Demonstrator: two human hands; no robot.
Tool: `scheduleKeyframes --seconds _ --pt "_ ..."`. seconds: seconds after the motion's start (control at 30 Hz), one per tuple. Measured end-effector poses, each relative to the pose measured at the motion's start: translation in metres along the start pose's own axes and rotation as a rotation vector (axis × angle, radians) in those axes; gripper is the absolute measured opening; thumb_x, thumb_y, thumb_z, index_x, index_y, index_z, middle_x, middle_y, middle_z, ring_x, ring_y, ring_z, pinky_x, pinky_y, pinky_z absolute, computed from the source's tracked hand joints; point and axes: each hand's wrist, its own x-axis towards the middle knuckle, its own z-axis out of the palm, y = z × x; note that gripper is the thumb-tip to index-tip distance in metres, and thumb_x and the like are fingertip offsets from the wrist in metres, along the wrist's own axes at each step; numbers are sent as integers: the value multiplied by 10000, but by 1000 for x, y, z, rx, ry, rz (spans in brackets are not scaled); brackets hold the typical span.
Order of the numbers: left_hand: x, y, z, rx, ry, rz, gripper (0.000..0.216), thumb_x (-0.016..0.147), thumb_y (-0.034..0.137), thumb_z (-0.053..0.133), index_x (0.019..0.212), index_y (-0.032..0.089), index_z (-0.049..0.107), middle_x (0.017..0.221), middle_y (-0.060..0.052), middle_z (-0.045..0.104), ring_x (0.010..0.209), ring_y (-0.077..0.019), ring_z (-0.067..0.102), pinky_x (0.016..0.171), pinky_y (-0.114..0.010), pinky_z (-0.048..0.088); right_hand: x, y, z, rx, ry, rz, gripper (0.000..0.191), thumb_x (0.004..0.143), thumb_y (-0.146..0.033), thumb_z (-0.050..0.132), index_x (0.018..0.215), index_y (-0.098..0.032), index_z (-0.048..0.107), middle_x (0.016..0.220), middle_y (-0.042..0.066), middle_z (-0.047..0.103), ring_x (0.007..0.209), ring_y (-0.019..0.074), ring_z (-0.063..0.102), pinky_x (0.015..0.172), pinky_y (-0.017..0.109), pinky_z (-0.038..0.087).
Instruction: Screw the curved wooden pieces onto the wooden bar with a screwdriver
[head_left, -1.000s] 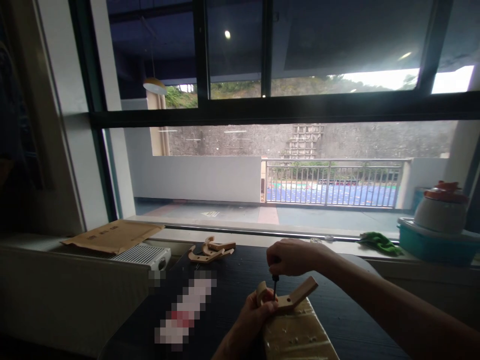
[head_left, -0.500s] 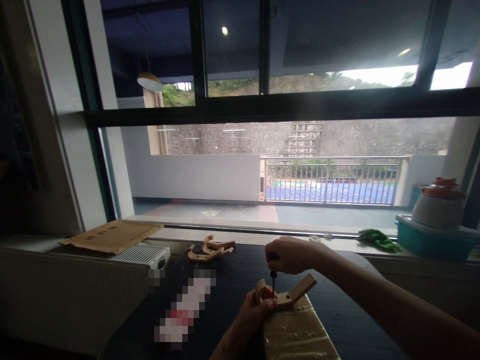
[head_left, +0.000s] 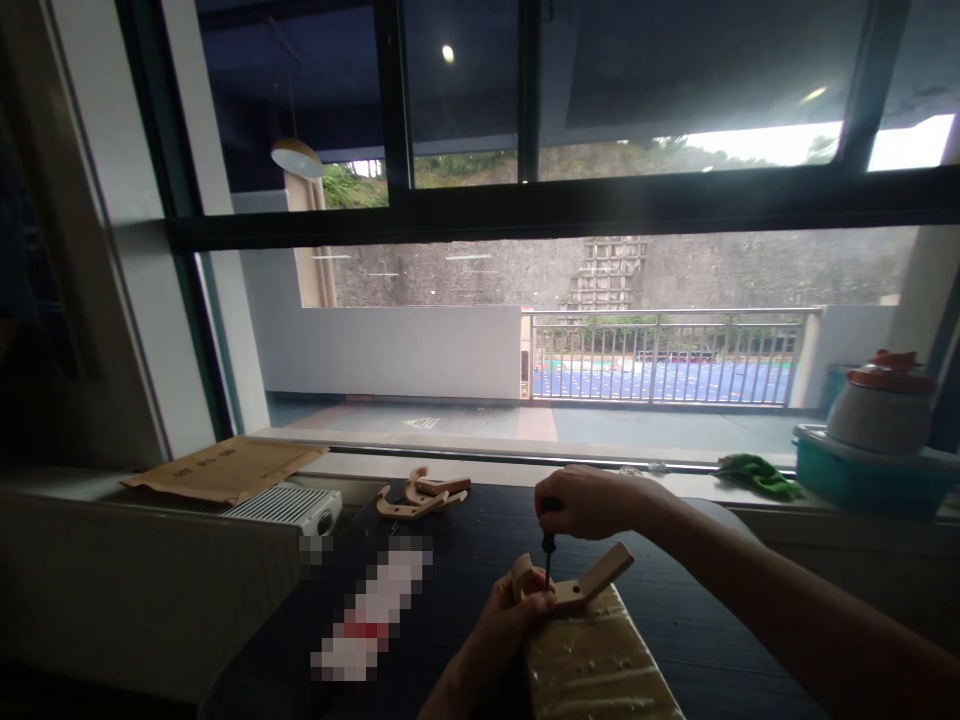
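A wooden hook (head_left: 600, 582) with a curled end and a straight slanting arm lies on the far end of a tape-wrapped block (head_left: 592, 660). My left hand (head_left: 517, 612) is closed on the curled end, thumb pressing near the hole. Above it, my right hand (head_left: 577, 502) wraps round the dark handle of a screwdriver (head_left: 549, 548). Its shaft points straight down to the hook beside my left thumb. The tip and any screw there are hidden by the fingers.
Several more wooden hooks (head_left: 424, 495) lie on the dark table (head_left: 315, 600) at its far side. A blurred-out strip (head_left: 375, 610) lies left of my hands. Beyond are a brown envelope (head_left: 225, 468), a radiator (head_left: 292, 508), a green cloth (head_left: 757, 476) and a teal box (head_left: 862, 475).
My right hand has turned slightly about the screwdriver handle, its fingers shifting a little. My left hand, the hook and the block stay in place. The view has shifted slightly.
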Motion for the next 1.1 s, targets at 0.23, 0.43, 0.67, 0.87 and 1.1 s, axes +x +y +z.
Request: scheduleKeyframes --seconds 0.23,0.43,0.67,0.87,1.1 --pt "1 -2 0 -5 -11 27 278 605 329 790 737 143 630 732 9 553 685 -116 481 670 -231 367 -4 0 -4 -4 35 -31 216 812 -261 534 989 -224 653 860 -3 666 662 119 558 523 227 393" --pt "6 -8 -6 1 5 2 306 600 342 798 776 142 648 724 5 566 684 -118 485 665 -226 374 0 1 0 5 27 -27 174 853 -243 526 967 -175 639 852 15 652 674 123 572 561 249 432" --pt "4 -7 -2 -24 1 35 306 592 341 804 742 143 626 745 8 566 681 -109 479 666 -217 374 -3 -6 -1 -41 40 -17 177 881 -286 529 964 -158 620 842 15 627 674 126 562 574 266 446" --pt "3 -6 -3 -20 -7 30 292 607 327 797 753 133 635 709 11 543 662 -104 467 642 -209 359 -3 -6 -4 -62 38 -33 173 853 -234 523 974 -199 642 864 6 651 701 130 561 576 256 416" --pt "4 -4 -4 -32 -10 16 256 621 293 790 756 142 634 779 0 572 713 -115 489 693 -220 379 -1 -4 1 -61 15 15 221 908 -339 517 986 -152 604 899 27 621 765 146 590 667 319 493"
